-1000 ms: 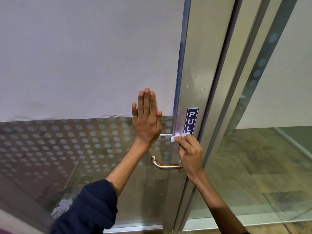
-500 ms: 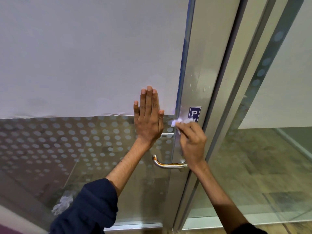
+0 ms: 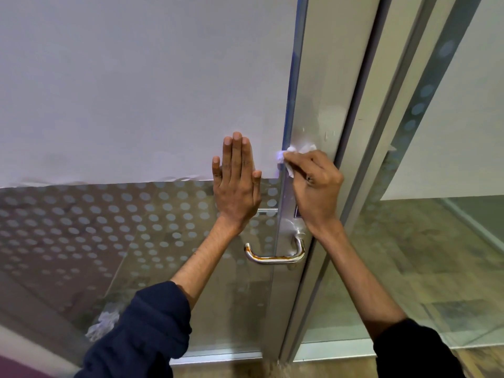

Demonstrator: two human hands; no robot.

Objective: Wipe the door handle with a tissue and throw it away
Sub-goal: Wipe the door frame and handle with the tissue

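Note:
A metal door handle (image 3: 274,257), rust-stained along its lower bar, sticks out from the silver stile of a glass door. My right hand (image 3: 313,190) is closed on a crumpled white tissue (image 3: 296,152) and presses it against the stile well above the handle's lower bar. The blue sign on the stile is almost fully hidden behind this hand. My left hand (image 3: 236,184) lies flat on the glass door (image 3: 136,219) to the left of the stile, fingers together and pointing up, holding nothing.
White film covers the upper glass and grey dots the band below. A silver door frame (image 3: 362,159) runs right of the stile, with another glass panel (image 3: 436,241) beyond it. A crumpled white wad (image 3: 105,324) shows through the glass at lower left.
My right hand has slid the tissue upward along the stile, from beside the blue sign to above it, covering the sign. My left hand has stayed flat on the glass.

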